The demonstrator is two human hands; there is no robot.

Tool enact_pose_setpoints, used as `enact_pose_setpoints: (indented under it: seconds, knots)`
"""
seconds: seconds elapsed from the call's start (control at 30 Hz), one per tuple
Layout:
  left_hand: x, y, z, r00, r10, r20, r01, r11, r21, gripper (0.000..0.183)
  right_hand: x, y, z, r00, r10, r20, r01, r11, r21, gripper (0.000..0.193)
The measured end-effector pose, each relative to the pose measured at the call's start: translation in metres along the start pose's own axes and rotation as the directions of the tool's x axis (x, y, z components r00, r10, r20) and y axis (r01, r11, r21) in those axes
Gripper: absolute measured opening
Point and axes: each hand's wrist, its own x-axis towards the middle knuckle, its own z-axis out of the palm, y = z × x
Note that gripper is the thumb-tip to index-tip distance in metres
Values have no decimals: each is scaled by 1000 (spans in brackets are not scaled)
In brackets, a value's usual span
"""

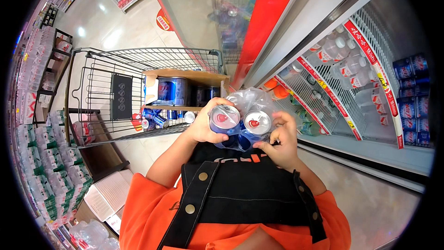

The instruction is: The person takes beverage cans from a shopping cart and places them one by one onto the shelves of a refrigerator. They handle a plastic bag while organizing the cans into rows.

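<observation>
In front of my chest is a pack of blue drink cans (257, 122) with silver lids and red pull tabs, partly covered in clear plastic wrap (252, 98). My left hand (201, 128) grips the left can, its thumb across the front and its fingers around the far side. At the pack's right side, my right hand (284, 142) has its fingers curled and its thumb against the wrap. The wrap bunches up loosely beyond the lids. How many cans sit below the lids is hard to see.
A wire shopping cart (99, 58) stands ahead to the left, with a cardboard box (185, 73) of blue cans and loose cans (159, 119) in it. On the right is an open fridge with wire shelves (323, 90) of bottles and cans. Bottle packs (53, 157) are stacked left.
</observation>
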Motion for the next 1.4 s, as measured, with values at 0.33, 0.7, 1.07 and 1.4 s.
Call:
enact_pose_setpoints:
  seconds: [0.33, 0.7, 1.07, 1.4]
  knots:
    - [16, -18, 2, 998, -54, -41, 38, 945, -324, 74, 11, -3, 10, 888, -414, 202, 457, 845, -278, 29]
    - [45, -12, -9, 959, -31, 281, 115, 951, -287, 76, -10, 5, 10, 899, 412, -147, -161, 624, 765, 33]
    - [45, 18, 14, 953, 26, 303, -118, 950, 290, 74, 21, -28, -48, 924, 300, 236, -231, 932, -279, 81]
    - [30, 1, 23, 987, -29, 156, 65, 972, -227, 73, 81, -108, -259, 628, -444, -639, -456, 455, -765, 66]
